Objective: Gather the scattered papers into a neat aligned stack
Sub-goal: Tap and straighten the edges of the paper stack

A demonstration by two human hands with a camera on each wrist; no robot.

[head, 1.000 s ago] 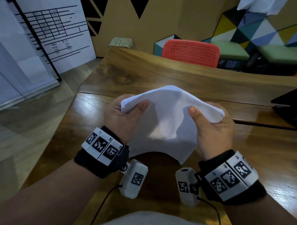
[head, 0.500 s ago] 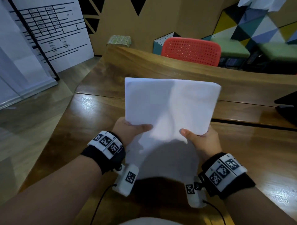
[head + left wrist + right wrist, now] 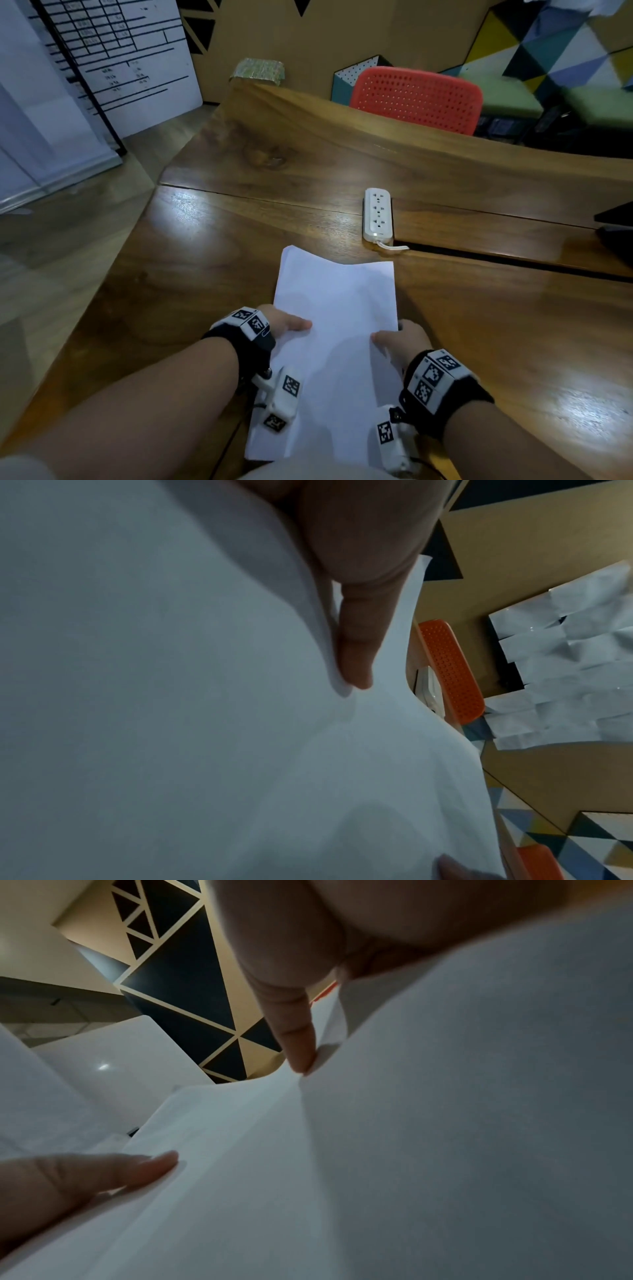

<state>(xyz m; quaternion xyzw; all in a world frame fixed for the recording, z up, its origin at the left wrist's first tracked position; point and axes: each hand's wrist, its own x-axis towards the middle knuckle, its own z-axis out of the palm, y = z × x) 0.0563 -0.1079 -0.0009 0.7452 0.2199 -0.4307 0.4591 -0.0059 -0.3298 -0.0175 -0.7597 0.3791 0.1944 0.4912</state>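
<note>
A stack of white papers [image 3: 335,329] lies lengthwise on the wooden table [image 3: 205,260], its far end slightly bowed upward. My left hand [image 3: 284,323] grips the stack's left edge, thumb on top. My right hand [image 3: 394,339] grips the right edge the same way. In the left wrist view the thumb [image 3: 356,647] presses into the white papers [image 3: 171,696]. In the right wrist view the thumb [image 3: 294,1037] pinches the papers [image 3: 445,1123], and the tip of the other hand's thumb [image 3: 113,1172] rests on the sheets at lower left. The fingers under the stack are hidden.
A white power strip [image 3: 376,214] lies just beyond the papers, its cable going into a slot in the table. A red perforated chair [image 3: 416,97] stands behind the far edge. A dark object [image 3: 616,226] sits at the right edge. The floor drops off to the left.
The stack was held upright in the air and bent between both hands; now it is lowered flat toward the table, closer to my body. The power strip has come into view.
</note>
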